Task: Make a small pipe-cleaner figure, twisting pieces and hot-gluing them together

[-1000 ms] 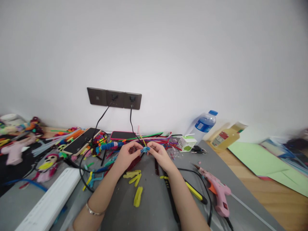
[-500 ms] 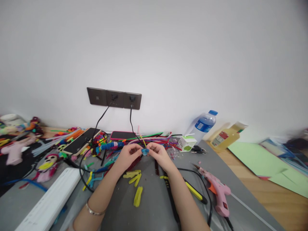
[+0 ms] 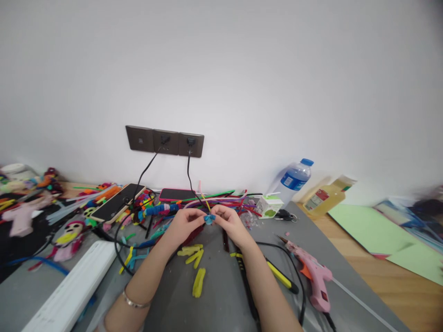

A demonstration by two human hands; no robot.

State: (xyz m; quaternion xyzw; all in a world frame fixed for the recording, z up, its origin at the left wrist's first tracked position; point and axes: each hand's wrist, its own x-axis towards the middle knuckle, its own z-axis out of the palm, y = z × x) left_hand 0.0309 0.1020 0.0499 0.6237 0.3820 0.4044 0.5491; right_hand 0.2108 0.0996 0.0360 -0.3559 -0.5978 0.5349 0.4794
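- Grey worktop (image 3: 214, 311) runs up to a plain pale wall (image 3: 263, 83), with the work going on in the cluttered middle.
- At the clock's centre, raised in front of the body, is a small blue fuzzy piece (image 3: 209, 219); a thin yellow stem (image 3: 206, 203) shows just behind it, though whether the two are joined I cannot tell.
- Left hand (image 3: 187, 225), on its 9 o'clock side, pinches the piece, thumb and forefinger closed on its edge.
- Right hand (image 3: 231, 225), on its 3 o'clock side, mirrors that pinch; gripping from opposite edges presumably steadies something so tiny and keeps its middle in sight.
- Yellow fuzzy strips (image 3: 198, 282) lie between the forearms, towards 6 and 7 o'clock, probably to be close by.
- Towards 4 o'clock, a tool with a yellow-and-black handle (image 3: 279, 275) lies partly hidden by the right forearm.
- Farther out at 4, a pink glue gun (image 3: 319, 276) rests with its nozzle turned away from the person, likely for safety and an easy grip.
- Green-and-white box (image 3: 268, 207) sits at 3; a blue-capped bottle (image 3: 294, 180) stands near the wall at 2.
- White power strip (image 3: 72, 290) slants across 8; wall sockets (image 3: 164, 141) at 11 feed black cords, which perhaps explains the bench's position.
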